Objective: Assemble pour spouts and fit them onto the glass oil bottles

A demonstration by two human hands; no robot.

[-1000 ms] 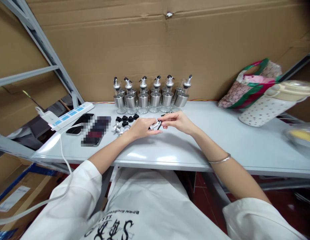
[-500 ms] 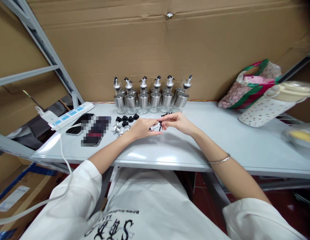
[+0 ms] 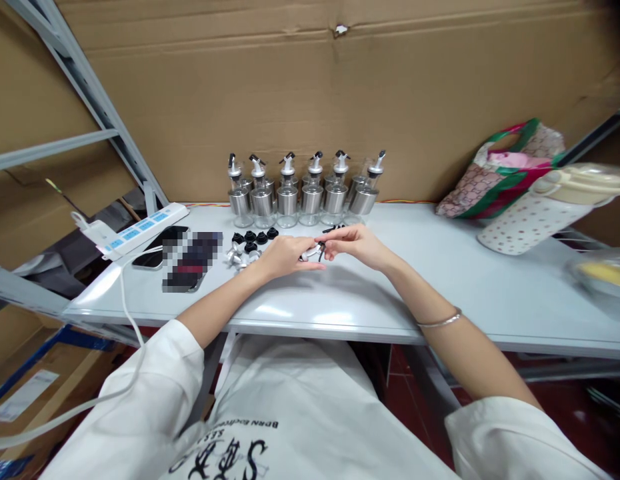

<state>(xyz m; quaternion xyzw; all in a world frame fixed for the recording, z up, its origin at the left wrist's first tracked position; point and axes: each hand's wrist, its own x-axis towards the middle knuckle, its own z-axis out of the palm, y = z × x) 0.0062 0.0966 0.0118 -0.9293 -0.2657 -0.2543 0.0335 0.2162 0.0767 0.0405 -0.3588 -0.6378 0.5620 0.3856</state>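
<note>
My left hand [image 3: 289,257] is closed around a silver pourer spout [image 3: 310,254] over the front part of the table. At the spout's right end, the fingers of my right hand [image 3: 357,245] pinch a small black flip cap [image 3: 321,251]; the fingertips partly hide where the two parts meet. Left of my hands lie several black stoppers [image 3: 250,246] and a pile of silver spouts [image 3: 237,255]. Small black pieces [image 3: 334,229] lie just behind my right hand. Glass oil bottles [image 3: 287,200] with steel sleeves stand beyond, the front ones topped with pourer spouts.
A white power strip [image 3: 155,225] and two phones [image 3: 203,257] lie at the left, with a white cable [image 3: 124,293] hanging over the front edge. At the right are a patterned bag [image 3: 483,173], a dotted jug [image 3: 527,220] and a wrapped bowl [image 3: 603,277]. Cardboard [image 3: 310,93] stands behind.
</note>
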